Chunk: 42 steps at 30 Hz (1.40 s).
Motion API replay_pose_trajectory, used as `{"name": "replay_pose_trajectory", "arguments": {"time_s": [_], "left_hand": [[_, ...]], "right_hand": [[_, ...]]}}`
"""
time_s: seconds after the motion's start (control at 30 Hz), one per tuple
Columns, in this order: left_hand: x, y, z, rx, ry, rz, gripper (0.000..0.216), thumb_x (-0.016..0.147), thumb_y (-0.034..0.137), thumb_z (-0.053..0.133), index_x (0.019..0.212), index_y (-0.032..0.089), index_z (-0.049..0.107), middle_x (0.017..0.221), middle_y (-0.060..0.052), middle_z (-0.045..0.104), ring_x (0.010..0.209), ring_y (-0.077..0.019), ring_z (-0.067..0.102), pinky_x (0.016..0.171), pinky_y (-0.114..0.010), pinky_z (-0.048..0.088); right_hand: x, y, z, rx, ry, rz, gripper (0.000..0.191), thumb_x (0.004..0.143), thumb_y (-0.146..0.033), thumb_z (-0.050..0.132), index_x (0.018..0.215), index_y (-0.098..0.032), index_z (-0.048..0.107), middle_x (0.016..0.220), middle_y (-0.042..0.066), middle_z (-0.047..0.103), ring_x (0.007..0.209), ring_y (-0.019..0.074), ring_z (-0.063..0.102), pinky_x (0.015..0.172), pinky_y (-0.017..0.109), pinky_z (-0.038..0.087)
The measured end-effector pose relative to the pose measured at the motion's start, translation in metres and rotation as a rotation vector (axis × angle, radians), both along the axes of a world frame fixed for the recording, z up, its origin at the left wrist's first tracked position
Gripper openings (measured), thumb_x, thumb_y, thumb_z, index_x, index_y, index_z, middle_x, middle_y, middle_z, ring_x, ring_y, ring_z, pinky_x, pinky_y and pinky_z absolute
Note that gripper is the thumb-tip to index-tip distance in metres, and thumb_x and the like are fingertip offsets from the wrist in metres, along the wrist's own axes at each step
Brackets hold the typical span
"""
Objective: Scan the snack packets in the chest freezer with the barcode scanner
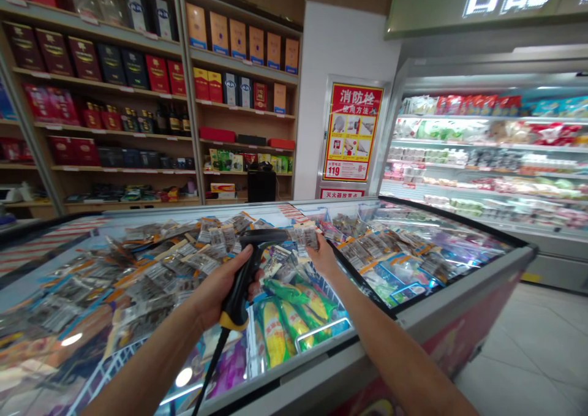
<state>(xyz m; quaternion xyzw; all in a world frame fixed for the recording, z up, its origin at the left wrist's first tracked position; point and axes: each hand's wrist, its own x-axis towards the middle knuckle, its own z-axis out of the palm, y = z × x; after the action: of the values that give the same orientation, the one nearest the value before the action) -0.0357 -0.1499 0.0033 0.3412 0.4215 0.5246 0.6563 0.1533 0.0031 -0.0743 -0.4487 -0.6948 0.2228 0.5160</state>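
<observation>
My left hand is wrapped round the grip of a black and yellow barcode scanner, whose head points right and whose cable hangs down. In my right hand is a small clear snack packet, pinched at its right edge, with its printed side facing me. The scanner head sits just left of the packet, and I cannot tell whether they touch. Many similar packets lie in a heap on the freezer's glass lid to the left. Another group of packets lies on the glass to the right.
Below my hands, the chest freezer holds bagged corn and wire baskets. Shelves of boxed goods stand behind it. A red and yellow fire hydrant sign hangs on the wall, and a lit refrigerated display stands at right.
</observation>
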Motion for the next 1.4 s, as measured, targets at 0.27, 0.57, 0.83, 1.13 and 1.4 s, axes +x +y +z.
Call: {"name": "replay_pose_trajectory", "arguments": {"time_s": [0.27, 0.57, 0.83, 1.13, 1.4], "left_hand": [[0.009, 0.005, -0.002, 0.025, 0.124, -0.031, 0.029, 0.076, 0.043, 0.049, 0.074, 0.014, 0.054, 0.055, -0.001, 0.053, 0.039, -0.0073, 0.045, 0.035, -0.018, 0.037], [-0.021, 0.008, -0.009, -0.055, 0.288, 0.110, 0.032, 0.074, 0.045, 0.051, 0.066, 0.014, 0.051, 0.055, -0.002, 0.056, 0.039, -0.0081, 0.046, 0.036, -0.019, 0.038], [-0.026, 0.012, -0.007, -0.086, 0.288, 0.142, 0.033, 0.073, 0.047, 0.051, 0.069, 0.015, 0.049, 0.054, -0.001, 0.057, 0.040, -0.0081, 0.048, 0.036, -0.018, 0.038], [-0.026, 0.007, -0.002, -0.051, 0.254, 0.142, 0.033, 0.073, 0.046, 0.051, 0.070, 0.014, 0.051, 0.054, -0.001, 0.056, 0.039, -0.0074, 0.047, 0.035, -0.018, 0.038], [-0.029, 0.008, -0.002, -0.018, 0.186, 0.114, 0.031, 0.074, 0.046, 0.050, 0.074, 0.015, 0.052, 0.050, 0.000, 0.055, 0.037, -0.0078, 0.047, 0.034, -0.018, 0.037]], "right_hand": [[0.022, 0.015, 0.003, 0.020, -0.053, -0.094, 0.055, 0.068, -0.021, 0.052, 0.122, -0.019, 0.040, 0.100, 0.005, 0.062, 0.091, 0.0193, 0.058, 0.080, 0.031, 0.043], [0.082, 0.033, 0.028, -0.160, -0.565, -0.619, 0.036, 0.075, -0.026, 0.048, 0.108, -0.014, 0.055, 0.094, 0.015, 0.061, 0.092, 0.0277, 0.055, 0.079, 0.041, 0.037], [0.057, 0.019, 0.023, 0.023, -0.738, -0.705, 0.033, 0.080, -0.030, 0.043, 0.110, -0.020, 0.053, 0.113, 0.012, 0.052, 0.108, 0.0272, 0.041, 0.087, 0.043, 0.028], [-0.043, 0.023, 0.024, 0.269, -1.071, -0.191, 0.024, 0.078, -0.024, 0.047, 0.099, -0.018, 0.058, 0.104, 0.009, 0.059, 0.102, 0.0234, 0.048, 0.084, 0.037, 0.032], [-0.051, 0.019, 0.025, 0.341, -1.182, -0.153, 0.026, 0.082, -0.014, 0.036, 0.095, -0.015, 0.058, 0.096, 0.010, 0.063, 0.094, 0.0214, 0.054, 0.083, 0.035, 0.034]]}}
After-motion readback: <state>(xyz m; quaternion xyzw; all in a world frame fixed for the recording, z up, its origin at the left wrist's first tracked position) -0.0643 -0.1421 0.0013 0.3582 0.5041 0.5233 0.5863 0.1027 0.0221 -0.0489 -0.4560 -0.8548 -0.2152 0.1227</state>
